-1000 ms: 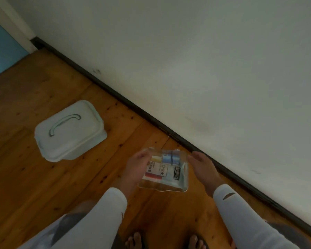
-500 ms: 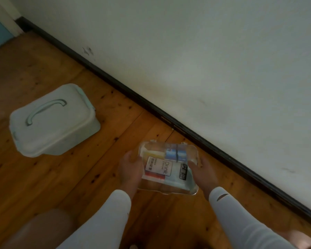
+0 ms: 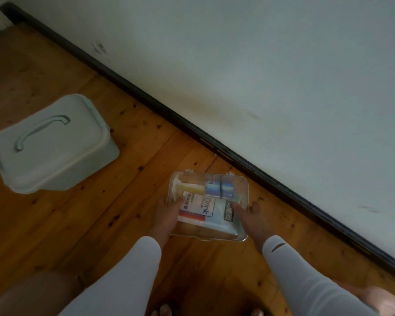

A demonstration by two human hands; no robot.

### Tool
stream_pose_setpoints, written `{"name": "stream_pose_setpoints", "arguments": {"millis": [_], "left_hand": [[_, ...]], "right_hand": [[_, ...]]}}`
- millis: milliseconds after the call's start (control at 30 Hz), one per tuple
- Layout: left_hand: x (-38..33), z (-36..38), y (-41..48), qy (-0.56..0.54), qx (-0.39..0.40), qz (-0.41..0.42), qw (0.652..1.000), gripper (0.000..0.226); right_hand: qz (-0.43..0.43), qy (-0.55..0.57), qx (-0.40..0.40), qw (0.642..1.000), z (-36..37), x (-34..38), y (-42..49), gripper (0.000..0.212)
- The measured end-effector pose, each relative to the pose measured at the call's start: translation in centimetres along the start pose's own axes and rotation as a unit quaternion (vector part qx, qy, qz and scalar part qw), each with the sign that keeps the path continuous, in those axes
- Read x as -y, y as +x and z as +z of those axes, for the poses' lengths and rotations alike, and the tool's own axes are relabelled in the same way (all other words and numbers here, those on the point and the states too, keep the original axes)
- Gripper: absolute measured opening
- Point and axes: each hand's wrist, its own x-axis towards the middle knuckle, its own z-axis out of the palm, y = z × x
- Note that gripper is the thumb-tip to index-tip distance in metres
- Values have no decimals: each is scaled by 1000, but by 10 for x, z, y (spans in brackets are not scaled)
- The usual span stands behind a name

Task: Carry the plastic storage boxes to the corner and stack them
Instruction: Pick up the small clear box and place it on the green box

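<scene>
The left hand and right hand grip the clear, round-cornered plastic box by its sides

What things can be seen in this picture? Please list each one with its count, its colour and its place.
floor: 1, orange-brown wood, across the lower left
wall: 1, white, upper right
skirting board: 1, black, along the foot of the wall
lidded box: 1, pale green, on the floor at the left
clear box: 1, transparent, low by the skirting board
packets: several, blue, white, yellow, red, inside the clear box
left hand: 1, grips the clear box's left side, thumb on the lid
right hand: 1, grips its right side, thumb on the lid
sleeves: 2, white, on both forearms
</scene>
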Motion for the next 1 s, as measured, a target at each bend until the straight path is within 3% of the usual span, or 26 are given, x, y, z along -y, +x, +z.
{"name": "stream_pose_setpoints", "arguments": {"millis": [133,567,800,900,1000], "left_hand": [[3,3,3,-8,12,-20,1000,48],[10,-6,-2,-7,38,-20,999,44],[1,-12,-13,-47,34,5,998,43],[-10,-18,-17,-68,28,26,997,31],[-19,-23,-24,-90,22,31,995,37]], "right_hand": [[0,13,15,1000,2,-4,4,51],[-29,49,63,996,3,-10,-1,46],[-62,54,66,994,-3,13,-14,23],[-69,63,67,993,-5,23,-19,25],[-85,88,75,990,-5,32,-26,20]]}}
